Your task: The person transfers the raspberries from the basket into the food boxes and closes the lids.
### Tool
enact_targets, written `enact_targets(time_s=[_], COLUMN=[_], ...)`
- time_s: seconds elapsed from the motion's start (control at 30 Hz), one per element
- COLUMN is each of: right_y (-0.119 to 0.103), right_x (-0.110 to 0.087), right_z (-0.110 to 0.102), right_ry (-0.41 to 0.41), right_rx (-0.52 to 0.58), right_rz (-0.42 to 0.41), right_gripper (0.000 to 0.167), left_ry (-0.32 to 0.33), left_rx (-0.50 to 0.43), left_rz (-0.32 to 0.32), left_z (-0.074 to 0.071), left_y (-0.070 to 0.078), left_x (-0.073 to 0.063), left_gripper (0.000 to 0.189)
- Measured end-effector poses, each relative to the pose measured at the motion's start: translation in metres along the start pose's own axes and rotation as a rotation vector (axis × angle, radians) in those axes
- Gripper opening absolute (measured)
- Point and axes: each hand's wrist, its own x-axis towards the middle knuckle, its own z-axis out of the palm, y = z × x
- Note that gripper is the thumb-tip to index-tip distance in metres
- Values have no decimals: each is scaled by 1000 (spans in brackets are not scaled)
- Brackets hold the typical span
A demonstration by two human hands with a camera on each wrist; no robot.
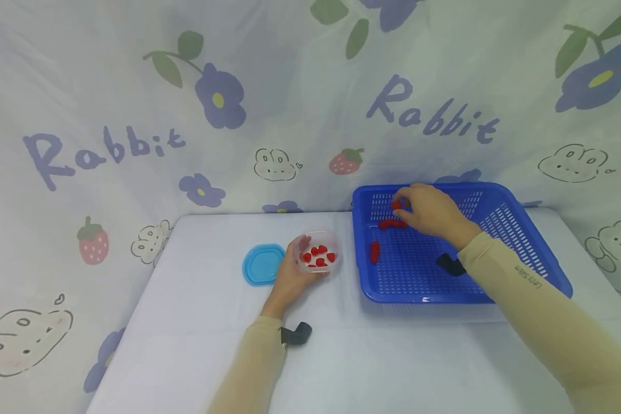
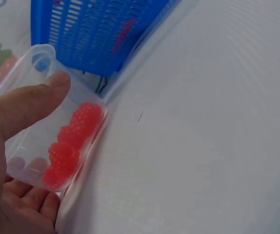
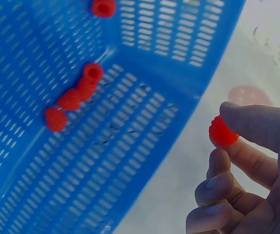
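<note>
In the head view my left hand (image 1: 288, 280) grips a small clear plastic tub (image 1: 337, 244) holding several red raspberries (image 1: 320, 262). The left wrist view shows the thumb along the tub's side, with raspberries (image 2: 64, 158) lying against its base. Over the back left of a blue basket (image 1: 424, 298), my right hand (image 1: 429, 213) pinches one raspberry (image 3: 223, 131) between thumb and index finger. More raspberries (image 3: 70, 99) lie along the basket's inner edge below that hand.
A light-blue lid (image 1: 261, 265) lies on the white tabletop (image 1: 186, 322) left of the tub. Behind the table hangs a printed cloth (image 1: 300, 86) with flowers and rabbits. Small black devices sit at both wrists.
</note>
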Motion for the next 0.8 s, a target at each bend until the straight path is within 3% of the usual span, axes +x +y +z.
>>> enact_targets(time_s=[0.3,0.8], right_y=[-26,-61], right_x=[0,3], right_z=[-1,7], right_ry=[46,46], right_rx=[20,78], right_rz=[-41,-65], right_gripper=[25,26], left_ry=[-2,7], left_rx=[-9,13], left_rz=[5,-15], left_z=[0,1], left_y=[0,0], left_x=[-1,-2], left_gripper=[94,94])
